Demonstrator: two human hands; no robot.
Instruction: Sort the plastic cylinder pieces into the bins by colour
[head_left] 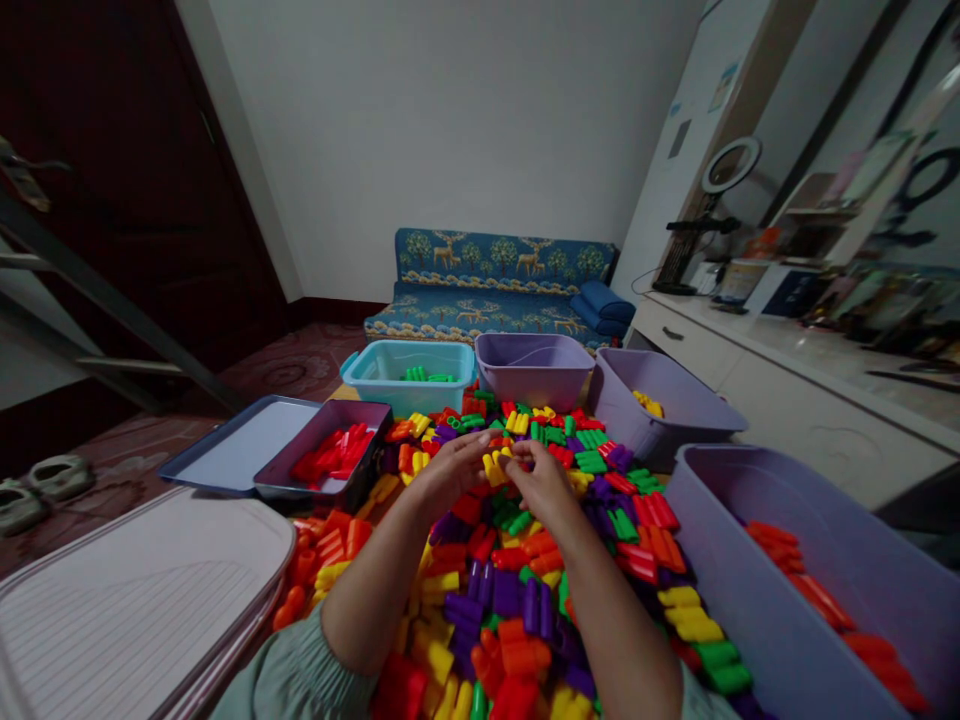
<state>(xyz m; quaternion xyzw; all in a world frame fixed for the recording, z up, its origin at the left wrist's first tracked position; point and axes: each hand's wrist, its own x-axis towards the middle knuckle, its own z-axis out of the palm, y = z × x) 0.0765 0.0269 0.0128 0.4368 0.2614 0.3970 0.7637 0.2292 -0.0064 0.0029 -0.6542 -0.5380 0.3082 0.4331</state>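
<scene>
Above the middle of a broad, loose heap (506,592) of coloured plastic pieces, a small yellow piece (495,466) of side-by-side tubes sits between my two hands. My right hand (541,480) has it clamped in a pinch of thumb and fingers from the right. My left hand (459,462) is curved in at its left edge, but whether those fingertips press on it I cannot tell.

As I judge it, such small, smooth tubes call for a light, even pinch near the ends, one hand steadying while the other adjusts. Keeping both wrists raised should stop my forearms from sweeping red, green, orange and purple pieces aside.

Around the heap stand containers. Beyond my hands to the left is a turquoise tub (360,375) with green pieces; beside it, a lilac tub (534,380) whose floor I cannot see. Further right, another tub (637,430) holds yellow pieces, and nearest on the right, a large tub (720,560) holds red-orange ones. To the left, a dark box (367,480) contains red pieces. Farther back is a blue patterned couch (465,300), against a pale wall
</scene>
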